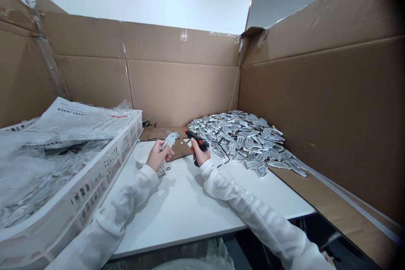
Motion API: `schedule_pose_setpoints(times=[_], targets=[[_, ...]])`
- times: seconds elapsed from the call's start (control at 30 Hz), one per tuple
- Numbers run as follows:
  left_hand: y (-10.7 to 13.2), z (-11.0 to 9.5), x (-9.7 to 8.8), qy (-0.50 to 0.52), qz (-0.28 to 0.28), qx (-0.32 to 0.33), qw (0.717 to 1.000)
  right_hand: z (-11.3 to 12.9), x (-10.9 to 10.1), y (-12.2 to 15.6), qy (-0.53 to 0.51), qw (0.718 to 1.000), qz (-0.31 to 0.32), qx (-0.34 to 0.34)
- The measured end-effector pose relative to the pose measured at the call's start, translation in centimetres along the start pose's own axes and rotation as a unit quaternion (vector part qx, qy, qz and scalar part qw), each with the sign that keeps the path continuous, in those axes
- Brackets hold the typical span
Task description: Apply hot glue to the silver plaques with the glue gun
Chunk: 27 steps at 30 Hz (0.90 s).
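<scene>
Between the fingers of my left hand (158, 156) is a small flat white piece with grey outlines (170, 139), tilted upward above the table. My right hand (200, 152) is wrapped round a black hot glue gun (198, 138), whose orange tip points up and to the left, towards the piece but apart from it. A black cord (225, 152) trails on the table to the right of the gun. Below my left hand another flat piece (161, 171) lies on the white table (190, 206), partly hidden by my wrist, with a small dark ring (168, 168) beside it.
A large heap of similar flat pieces (240, 135) is piled at the back right. On the left stands a white plastic basket (95, 177) holding plastic bags and a printed paper sheet (82, 120). Tall cardboard walls (180, 80) enclose the back and sides. A cardboard scrap (180, 150) lies behind my hands.
</scene>
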<state>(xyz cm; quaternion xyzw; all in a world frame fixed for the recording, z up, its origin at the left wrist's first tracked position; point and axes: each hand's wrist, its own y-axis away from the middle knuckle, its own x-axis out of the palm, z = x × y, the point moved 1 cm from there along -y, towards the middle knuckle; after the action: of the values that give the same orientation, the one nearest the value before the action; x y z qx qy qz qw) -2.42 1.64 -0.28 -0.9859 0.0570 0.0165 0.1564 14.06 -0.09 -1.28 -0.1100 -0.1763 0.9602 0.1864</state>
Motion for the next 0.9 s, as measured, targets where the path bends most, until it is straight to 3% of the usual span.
schedule_pose_setpoints(times=[0.1, 0.23, 0.33, 0.43, 0.57, 0.9], targets=[[-0.3, -0.7, -0.8, -0.031, -0.041, 0.013, 0.999, 0.5, 0.0, 0.2, -0.066, 0.997, -0.003, 0.037], [-0.2, -1.2, -1.0, -0.021, -0.075, -0.002, 0.997, 1.0, 0.3, 0.9, -0.077, 0.995, 0.063, 0.007], [0.0, -1.2, -0.6, 0.035, -0.056, -0.035, 0.997, 1.3, 0.4, 1.7, -0.036, 0.992, 0.11, -0.053], [0.3, -1.3, -0.2, 0.062, -0.042, -0.073, 0.995, 1.6, 0.4, 2.2, 0.01, 0.987, 0.117, -0.11], [0.5, -1.5, 0.1, 0.068, -0.015, -0.12, 0.99, 1.9, 0.3, 2.4, 0.045, 0.986, 0.097, -0.125], [0.4, -1.1, 0.3, 0.063, 0.021, -0.119, 0.991, 1.8, 0.2, 2.2, 0.088, 0.978, 0.104, -0.157]])
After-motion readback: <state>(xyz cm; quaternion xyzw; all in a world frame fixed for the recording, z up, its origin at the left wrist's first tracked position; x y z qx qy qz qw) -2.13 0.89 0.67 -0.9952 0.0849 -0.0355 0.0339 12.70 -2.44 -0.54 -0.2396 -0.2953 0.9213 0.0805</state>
